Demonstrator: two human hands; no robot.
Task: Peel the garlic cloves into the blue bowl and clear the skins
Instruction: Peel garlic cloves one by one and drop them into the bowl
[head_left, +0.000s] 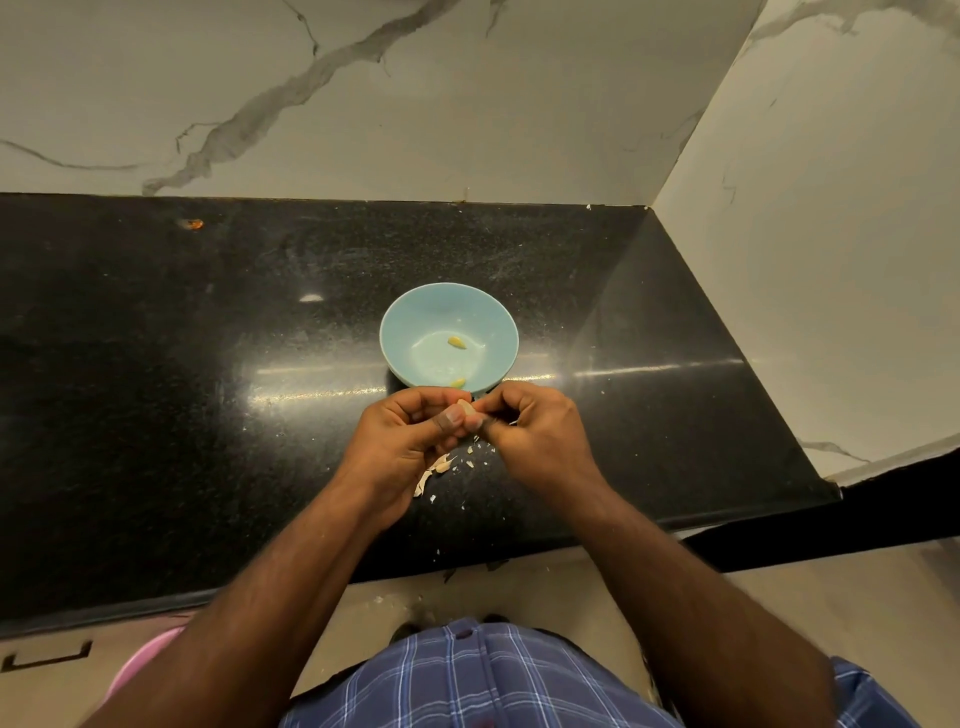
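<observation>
We pinch a garlic clove (464, 407) between our curled left hand (410, 436) and right hand (535, 431), just before the blue bowl (415, 317).

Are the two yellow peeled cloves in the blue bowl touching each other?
Apart. The head view shows one peeled clove near the blue bowl's middle and the other clove at its near wall, bare blue between them.

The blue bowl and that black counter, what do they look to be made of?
Blue bowl: probably glazed ceramic, going by its smooth, softly shiny surface; plastic is possible. Counter: apparently polished granite or similar stone, black with fine pale speckles and mirror-like light streaks.
</observation>
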